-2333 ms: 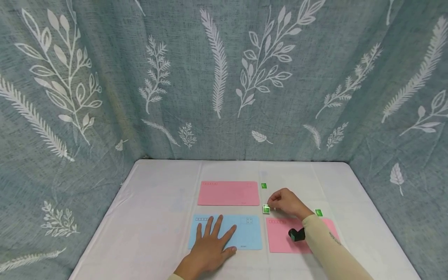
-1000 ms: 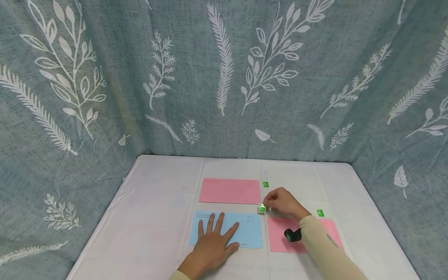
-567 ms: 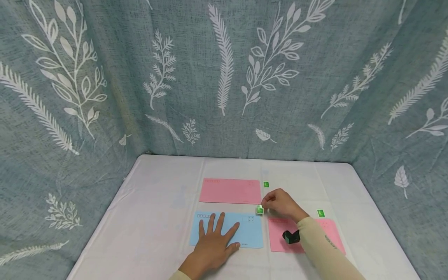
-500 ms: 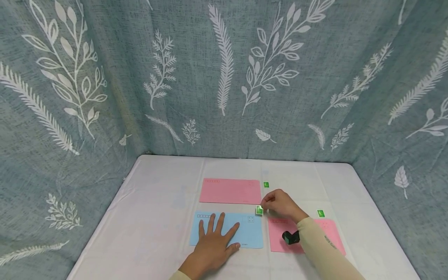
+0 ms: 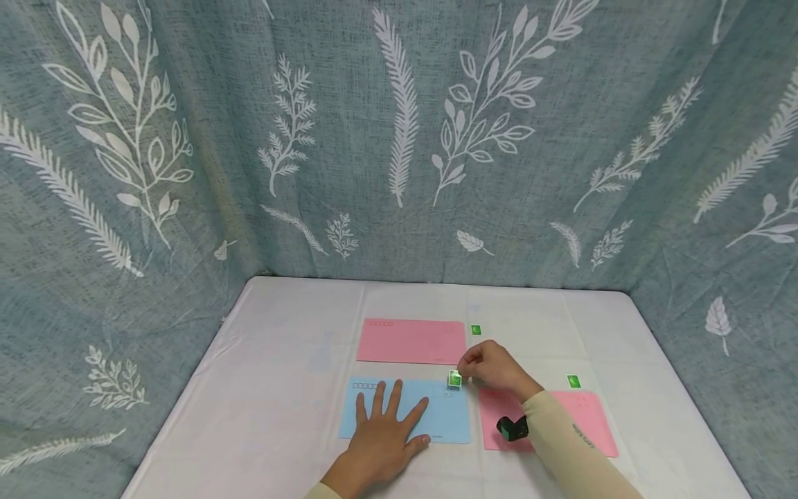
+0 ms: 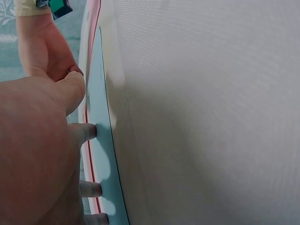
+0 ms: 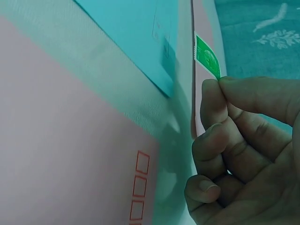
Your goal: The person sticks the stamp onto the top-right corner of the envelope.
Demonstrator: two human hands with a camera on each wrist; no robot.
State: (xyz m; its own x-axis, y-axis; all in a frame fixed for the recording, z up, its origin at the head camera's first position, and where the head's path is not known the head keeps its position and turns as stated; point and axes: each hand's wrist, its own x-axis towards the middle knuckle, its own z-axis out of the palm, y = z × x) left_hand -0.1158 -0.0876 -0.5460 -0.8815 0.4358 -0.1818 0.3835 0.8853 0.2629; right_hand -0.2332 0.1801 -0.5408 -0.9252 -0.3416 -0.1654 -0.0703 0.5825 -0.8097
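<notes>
A blue envelope (image 5: 445, 423) lies on the table under my left hand (image 5: 382, 443), whose spread, straight fingers rest on it. My right hand (image 5: 495, 367) pinches a green postage stamp (image 5: 454, 379) with a white border by one corner, between thumb and index finger. In the head view the stamp appears over the envelope's upper right corner, by the printed box there. The right wrist view shows the stamp (image 7: 207, 56) held up, apart from the blue envelope (image 7: 136, 37), with the other fingers curled beneath.
A pink envelope (image 5: 411, 341) lies behind the blue one. Another pink envelope (image 5: 582, 416) lies at the right, partly under my right forearm. Two more green stamps rest on the white table: one stamp (image 5: 476, 330) behind, another stamp (image 5: 573, 381) at the right.
My right hand has moved left with the pinched stamp, from beside the blue envelope to over its upper right corner. My left hand has stayed on the envelope.
</notes>
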